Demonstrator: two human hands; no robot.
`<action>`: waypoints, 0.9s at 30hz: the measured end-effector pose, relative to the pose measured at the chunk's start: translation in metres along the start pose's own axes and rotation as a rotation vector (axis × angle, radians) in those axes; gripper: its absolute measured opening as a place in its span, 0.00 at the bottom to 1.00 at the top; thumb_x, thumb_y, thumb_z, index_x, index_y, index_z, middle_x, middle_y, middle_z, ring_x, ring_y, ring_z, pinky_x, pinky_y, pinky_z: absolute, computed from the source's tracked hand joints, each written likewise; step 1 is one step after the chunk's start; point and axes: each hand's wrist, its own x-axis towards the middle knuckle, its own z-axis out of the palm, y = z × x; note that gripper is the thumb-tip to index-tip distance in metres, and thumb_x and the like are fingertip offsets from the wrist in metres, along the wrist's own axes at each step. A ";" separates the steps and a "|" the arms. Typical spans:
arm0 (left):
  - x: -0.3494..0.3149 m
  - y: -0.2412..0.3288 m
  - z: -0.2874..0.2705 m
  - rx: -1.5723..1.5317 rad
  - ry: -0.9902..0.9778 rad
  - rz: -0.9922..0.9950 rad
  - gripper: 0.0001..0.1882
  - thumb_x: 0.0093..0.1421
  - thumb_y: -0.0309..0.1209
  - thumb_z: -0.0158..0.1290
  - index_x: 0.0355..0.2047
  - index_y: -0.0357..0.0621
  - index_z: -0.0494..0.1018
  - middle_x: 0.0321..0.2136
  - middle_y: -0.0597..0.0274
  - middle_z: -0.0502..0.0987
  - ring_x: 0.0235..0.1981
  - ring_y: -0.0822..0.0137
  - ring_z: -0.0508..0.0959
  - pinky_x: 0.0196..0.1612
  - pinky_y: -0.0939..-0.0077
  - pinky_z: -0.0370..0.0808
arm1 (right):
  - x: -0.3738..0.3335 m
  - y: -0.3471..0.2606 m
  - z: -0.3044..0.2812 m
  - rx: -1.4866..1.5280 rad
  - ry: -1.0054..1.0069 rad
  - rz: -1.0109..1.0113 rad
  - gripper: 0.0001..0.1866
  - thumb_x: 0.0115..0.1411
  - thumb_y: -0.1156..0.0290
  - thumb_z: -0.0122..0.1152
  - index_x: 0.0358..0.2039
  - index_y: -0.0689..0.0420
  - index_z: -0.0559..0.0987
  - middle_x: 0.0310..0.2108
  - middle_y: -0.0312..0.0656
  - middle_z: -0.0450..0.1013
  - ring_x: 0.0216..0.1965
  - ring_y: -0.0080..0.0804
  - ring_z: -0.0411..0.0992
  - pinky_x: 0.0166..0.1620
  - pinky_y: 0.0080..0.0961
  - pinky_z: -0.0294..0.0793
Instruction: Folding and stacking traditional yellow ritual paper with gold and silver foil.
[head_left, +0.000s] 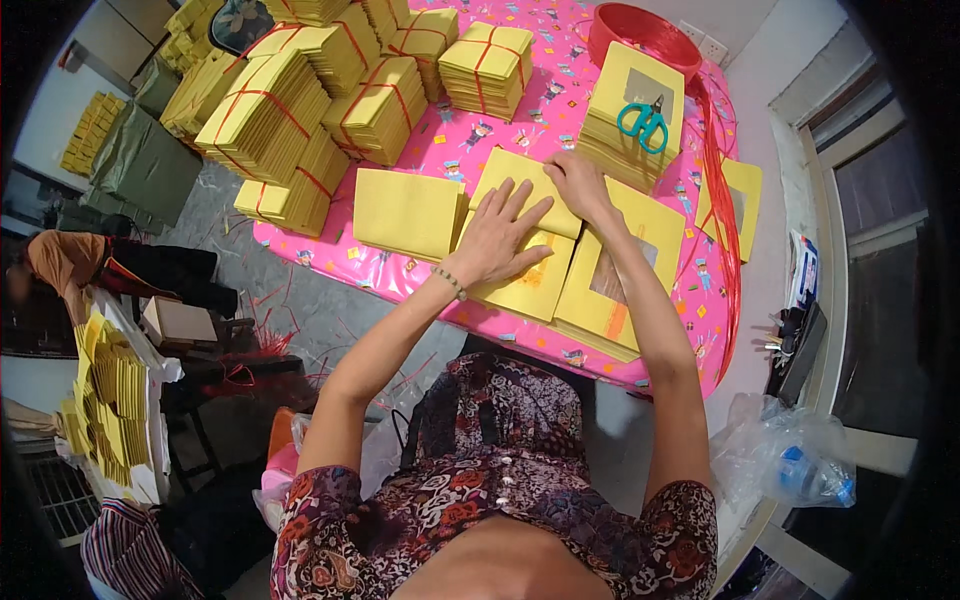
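On the table before me lies a stack of yellow paper [520, 290] with an orange print, its top piece folded over at the far side into a flap [510, 168]. My left hand [497, 232] rests flat on it, fingers spread. At the flap's right corner, my right hand [580, 187] has its fingers curled closed on the paper edge; the fingertips are partly hidden. Against the right side of this stack sits another yellow paper stack [650, 250] with a grey patch. To the left is a pile of folded yellow paper [405, 215].
Teal-handled scissors [645, 125] lie on a tall yellow stack [620, 155]. Bundles tied with red string [265, 105] crowd the back left. A red basin [650, 35] stands at the back right, with red strings [722, 190] hanging along the pink tablecloth's [400, 285] right edge.
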 end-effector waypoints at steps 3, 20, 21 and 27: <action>0.000 0.001 0.000 -0.008 -0.003 -0.002 0.37 0.63 0.59 0.46 0.69 0.60 0.55 0.67 0.45 0.54 0.67 0.38 0.53 0.67 0.43 0.52 | 0.000 0.000 0.001 -0.026 0.005 -0.010 0.14 0.63 0.63 0.55 0.36 0.62 0.79 0.36 0.54 0.75 0.41 0.54 0.74 0.46 0.47 0.71; 0.000 -0.004 0.004 -0.011 0.017 0.009 0.37 0.62 0.59 0.47 0.67 0.57 0.58 0.66 0.42 0.56 0.67 0.35 0.52 0.67 0.44 0.52 | -0.040 -0.037 -0.014 -0.191 0.172 -0.084 0.14 0.62 0.68 0.56 0.46 0.61 0.76 0.44 0.52 0.74 0.47 0.52 0.72 0.47 0.42 0.72; 0.000 -0.004 0.003 -0.011 0.015 0.014 0.37 0.62 0.59 0.47 0.67 0.57 0.58 0.66 0.42 0.56 0.67 0.35 0.52 0.67 0.44 0.52 | -0.053 -0.051 -0.021 -0.191 0.175 -0.079 0.14 0.62 0.68 0.56 0.46 0.61 0.76 0.44 0.52 0.74 0.47 0.52 0.72 0.47 0.42 0.72; -0.001 -0.003 0.004 -0.001 0.017 0.030 0.37 0.62 0.59 0.47 0.67 0.56 0.59 0.66 0.41 0.56 0.67 0.36 0.51 0.67 0.45 0.51 | -0.119 -0.063 -0.008 -0.356 0.099 -0.138 0.21 0.60 0.74 0.54 0.53 0.67 0.71 0.56 0.55 0.68 0.57 0.55 0.66 0.58 0.46 0.66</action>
